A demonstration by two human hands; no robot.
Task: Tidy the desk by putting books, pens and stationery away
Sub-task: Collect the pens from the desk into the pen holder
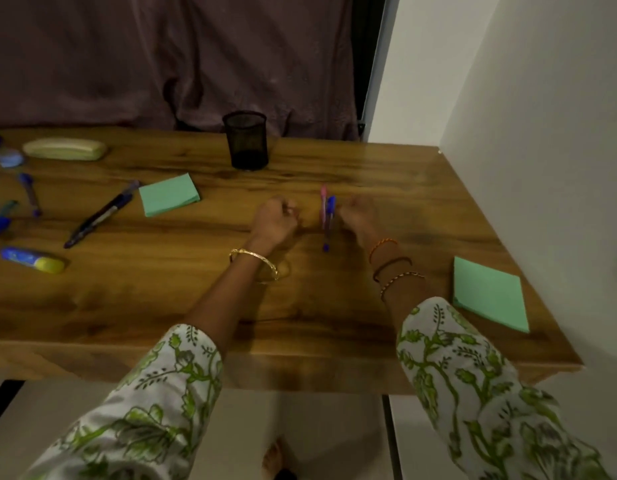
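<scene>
Wooden desk (386, 188): right hand (357, 213) pinches pink and blue pens (326, 216); left hand (275, 218) curled, holding nothing.

The room was dim and warm-toned. A soft sheen lay on the tabletop (386, 174) near the far right corner. Sleeves (473, 393) blurred with motion; wide-angle edges bent.

Both arms wore loose white cotton sleeves (154, 403) printed with green leafy vines and grey-green flowers, reaching from the lower corners of the frame and ending at mid-forearm. A thin gold metal bangle (254, 263) circled the left wrist near the centre of the frame. The right wrist, just right of centre, carried an orange thread band (382, 246), a dark brown cord (391, 266) and a twisted multicoloured thread bracelet (400, 280).
</scene>
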